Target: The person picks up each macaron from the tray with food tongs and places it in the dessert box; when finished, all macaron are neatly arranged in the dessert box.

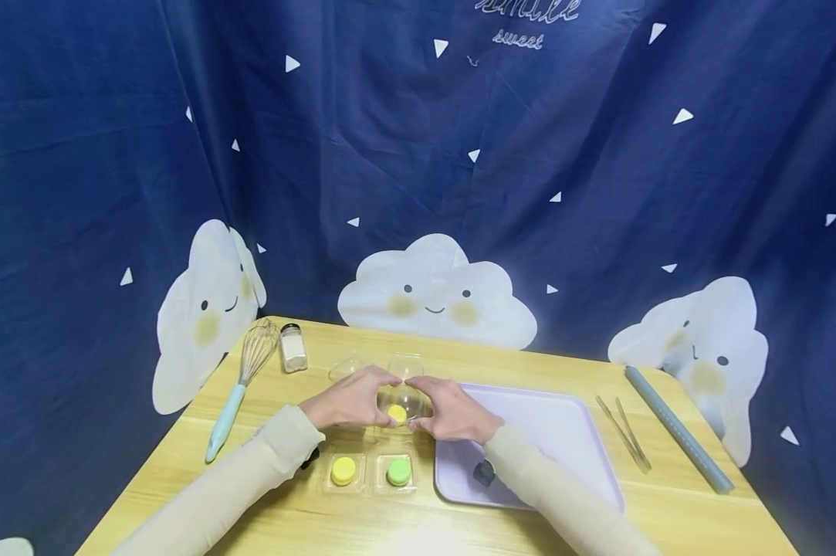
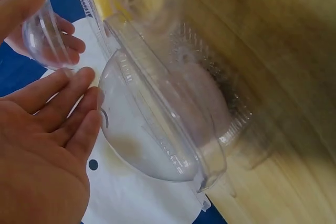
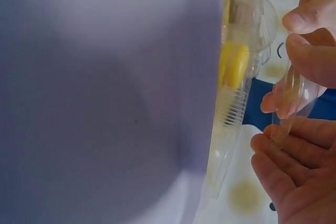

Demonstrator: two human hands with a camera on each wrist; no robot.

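Between them, my left hand and my right hand hold a clear plastic dome lid by its sides, thumbs and fingers curved round it. In the head view the lid sits over a yellow macaron, which shows through the gap between the hands. Nearer the body, a second yellow macaron and a green macaron rest in clear square plastic bases. Another clear dome stands beyond the left fingers in the left wrist view.
A lilac tray lies under the right forearm, with a small dark piece on it. Tweezers and a grey-blue rod are at the right. A whisk and a black-capped jar are at the left.
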